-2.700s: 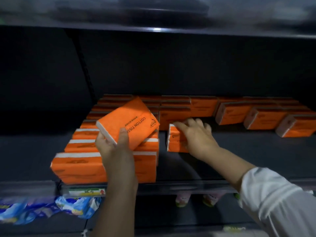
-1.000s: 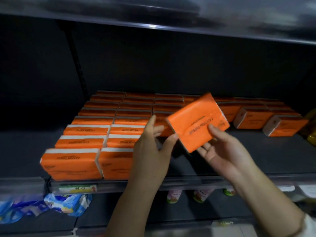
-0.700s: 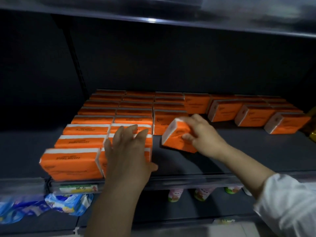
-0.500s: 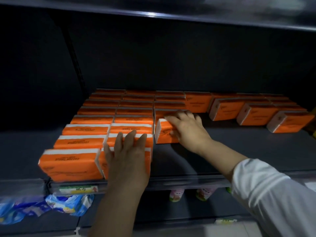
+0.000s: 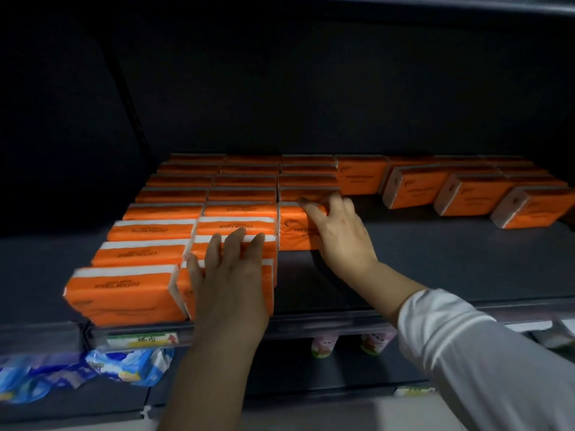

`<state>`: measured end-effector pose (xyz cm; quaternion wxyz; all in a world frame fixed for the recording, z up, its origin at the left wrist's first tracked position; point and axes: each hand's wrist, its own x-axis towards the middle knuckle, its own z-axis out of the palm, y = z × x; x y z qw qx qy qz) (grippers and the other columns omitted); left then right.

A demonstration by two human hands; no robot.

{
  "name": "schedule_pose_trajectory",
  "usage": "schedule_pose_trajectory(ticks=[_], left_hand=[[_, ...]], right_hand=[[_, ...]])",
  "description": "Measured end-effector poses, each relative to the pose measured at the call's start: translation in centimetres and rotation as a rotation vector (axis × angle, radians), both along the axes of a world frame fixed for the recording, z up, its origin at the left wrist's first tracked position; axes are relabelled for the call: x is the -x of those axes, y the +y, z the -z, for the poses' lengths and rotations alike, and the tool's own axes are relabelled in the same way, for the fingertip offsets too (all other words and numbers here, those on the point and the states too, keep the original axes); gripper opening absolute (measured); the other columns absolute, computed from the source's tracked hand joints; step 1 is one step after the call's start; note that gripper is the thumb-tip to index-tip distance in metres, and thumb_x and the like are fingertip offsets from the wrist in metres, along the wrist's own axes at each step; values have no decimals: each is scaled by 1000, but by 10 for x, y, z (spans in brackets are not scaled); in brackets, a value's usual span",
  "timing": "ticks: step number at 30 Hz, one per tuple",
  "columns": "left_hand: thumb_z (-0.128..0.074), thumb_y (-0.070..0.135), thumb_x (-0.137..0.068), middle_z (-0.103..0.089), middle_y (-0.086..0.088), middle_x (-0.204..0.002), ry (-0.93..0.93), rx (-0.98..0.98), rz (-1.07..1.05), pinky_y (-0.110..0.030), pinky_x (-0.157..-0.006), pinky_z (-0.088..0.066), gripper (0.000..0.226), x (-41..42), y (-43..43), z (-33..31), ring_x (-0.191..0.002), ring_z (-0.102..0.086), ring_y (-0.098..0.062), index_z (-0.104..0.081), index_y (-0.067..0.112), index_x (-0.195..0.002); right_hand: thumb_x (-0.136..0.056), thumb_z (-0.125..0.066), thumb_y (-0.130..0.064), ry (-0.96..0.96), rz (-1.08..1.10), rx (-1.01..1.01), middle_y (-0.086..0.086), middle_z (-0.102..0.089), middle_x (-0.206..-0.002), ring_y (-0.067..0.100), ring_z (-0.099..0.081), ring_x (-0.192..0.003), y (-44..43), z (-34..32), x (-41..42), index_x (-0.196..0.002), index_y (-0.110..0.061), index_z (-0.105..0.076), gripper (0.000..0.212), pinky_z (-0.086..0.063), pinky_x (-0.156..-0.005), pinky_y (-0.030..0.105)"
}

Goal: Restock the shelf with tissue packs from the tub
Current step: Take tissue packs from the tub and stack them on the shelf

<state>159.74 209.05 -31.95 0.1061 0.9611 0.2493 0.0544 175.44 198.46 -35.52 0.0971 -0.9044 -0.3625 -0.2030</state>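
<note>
1. Right hand point(image 5: 337, 234): grasps the tissue pack point(image 5: 292, 234), its fingers draped over the pack's top edge and right half. The thumb is hidden.
2. Tissue pack: stands on its long edge at the front of the third row point(image 5: 308, 181), touching the pack behind it. Its long axis runs left to right, across the line of the reaching arm.
3. Left hand point(image 5: 231, 275): released, with straight fingers pressed flat against the front pack of the second row point(image 5: 241, 209), just left of the held pack.
4. Shelf point(image 5: 435, 262): bare deck lies in front of and to the right of the held pack. The right hand is nearer this gap, so it is probably better placed to fill it, with packs again set crosswise.
5. Slanted packs point(image 5: 413, 188): these stand at the right rear, well apart from both hands. The tub is not in view.
</note>
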Motion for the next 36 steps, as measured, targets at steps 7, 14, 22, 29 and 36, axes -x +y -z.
schedule_pose_trajectory(ticks=[7, 14, 22, 29, 36], left_hand=[[-71, 20, -75, 5, 6, -154, -80, -13, 95, -51, -114, 1, 96, -2, -11, -10, -143, 14, -21, -8, 36, -146], [-65, 24, -78, -47, -1, -129, -332, 90, 570, -29, -102, -32, 47, -12, -101, -8, -120, -42, -21, -55, 21, -124], [-51, 38, -89, -56, 8, -111, 245, 108, 1136, -32, -89, -44, 26, -12, -216, 54, -109, -53, -15, -56, 31, -113], [-50, 40, -90, -54, 11, -101, 280, 27, 1161, -34, -83, -47, 21, -26, -275, 67, -100, -54, -8, -58, 33, -108], [-54, 36, -90, -50, 13, -95, 274, 73, 1135, -35, -79, -48, 24, -37, -347, 79, -93, -53, -9, -59, 33, -112]], right_hand=[[-74, -70, -11, 53, -13, -56, 18, -45, -121, 35, -44, -111, -15, -6, 8, -141, -17, -38, 74, -41, -97, 47], [-75, -68, -7, 153, 127, -209, 18, -44, -128, 31, -37, -119, -132, 19, 58, -138, -11, -41, 69, -40, -98, 42], [-79, -59, -11, 489, 409, -39, 15, -44, -123, 36, -50, -110, -323, 64, 124, -138, -10, -40, 61, -46, -93, 41], [-85, -56, -9, 718, 687, -215, 19, -45, -121, 35, -50, -109, -411, 79, 138, -134, -9, -46, 50, -34, -97, 30], [-86, -59, -14, 772, 818, -391, 17, -46, -130, 32, -46, -120, -455, 75, 125, -132, -11, -49, 47, -32, -99, 27]])
